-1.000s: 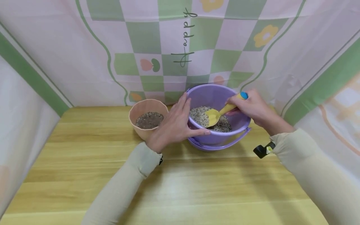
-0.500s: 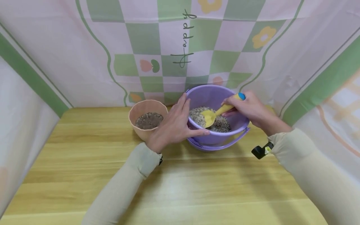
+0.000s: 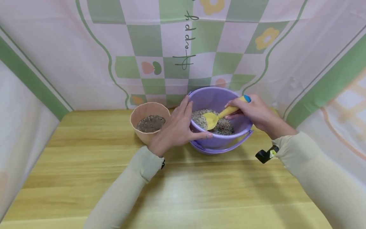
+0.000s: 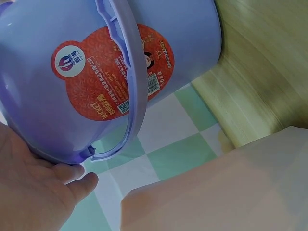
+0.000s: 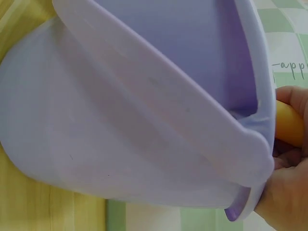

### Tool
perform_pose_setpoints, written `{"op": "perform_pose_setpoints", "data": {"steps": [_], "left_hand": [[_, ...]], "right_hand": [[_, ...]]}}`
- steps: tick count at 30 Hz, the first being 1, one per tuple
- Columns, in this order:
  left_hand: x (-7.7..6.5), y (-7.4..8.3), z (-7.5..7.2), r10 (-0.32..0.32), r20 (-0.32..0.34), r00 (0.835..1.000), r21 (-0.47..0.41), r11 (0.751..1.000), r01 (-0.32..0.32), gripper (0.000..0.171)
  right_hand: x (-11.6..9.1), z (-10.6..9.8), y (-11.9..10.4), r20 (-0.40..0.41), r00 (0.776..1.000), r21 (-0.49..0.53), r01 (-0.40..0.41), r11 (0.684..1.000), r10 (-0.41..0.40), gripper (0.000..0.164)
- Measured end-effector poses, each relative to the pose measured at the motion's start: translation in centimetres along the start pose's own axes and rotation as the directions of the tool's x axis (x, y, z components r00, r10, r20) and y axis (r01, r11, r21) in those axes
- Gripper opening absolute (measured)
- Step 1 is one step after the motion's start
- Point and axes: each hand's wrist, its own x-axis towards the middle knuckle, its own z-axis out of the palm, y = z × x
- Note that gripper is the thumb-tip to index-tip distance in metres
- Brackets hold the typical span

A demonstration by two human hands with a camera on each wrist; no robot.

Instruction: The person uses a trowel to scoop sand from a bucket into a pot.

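Observation:
A purple bucket (image 3: 213, 92) on the wooden table contains grey, speckled grainy material (image 3: 226, 127). My right hand (image 3: 255, 111) reaches over the bucket's right rim and grips a yellow toy shovel (image 3: 228, 110) with a blue end. Its blade lies in the grains, with pale grains along the left side. My left hand (image 3: 178, 125) rests against the bucket's left rim, fingers straight and thumb spread along the near edge. Left of it stands a peach pot (image 3: 137, 116), partly hidden by that hand, with brown grainy stuff inside. The right wrist view shows the shovel's handle (image 5: 288, 125) beyond the rim.
The bucket's handle (image 3: 228, 149) hangs down on the near side. A red label (image 4: 96, 91) covers part of its wall. Behind the wooden table (image 3: 183, 190) rises a green and white checked cloth (image 3: 145, 39), with pale cloth at both sides.
The shovel and my right hand have shifted slightly left within the bucket, mostly in the first half second. My left hand keeps its place on the rim.

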Motion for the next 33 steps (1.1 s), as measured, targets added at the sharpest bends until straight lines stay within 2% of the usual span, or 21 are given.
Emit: {"op": "perform_pose_setpoints", "data": {"steps": [9, 28, 33], "left_hand": [[0.0, 0.0, 0.1, 0.006, -0.015, 1.0, -0.005, 1.0, -0.006, 0.134], [-0.1, 0.0, 0.1, 0.01, -0.016, 1.0, -0.01, 1.0, -0.01, 0.134], [-0.1, 0.0, 0.1, -0.005, 0.001, 1.0, -0.024, 1.0, 0.005, 0.134]], "right_hand": [[-0.3, -0.4, 0.0, 0.045, 0.999, 0.094, 0.0, 0.996, -0.004, 0.018], [-0.7, -1.2, -0.4, 0.082, 0.997, 0.163, -0.016, 0.987, 0.003, 0.022], [-0.8, -1.5, -0.4, 0.095, 0.995, 0.211, 0.0, 0.977, -0.02, 0.022]]}}
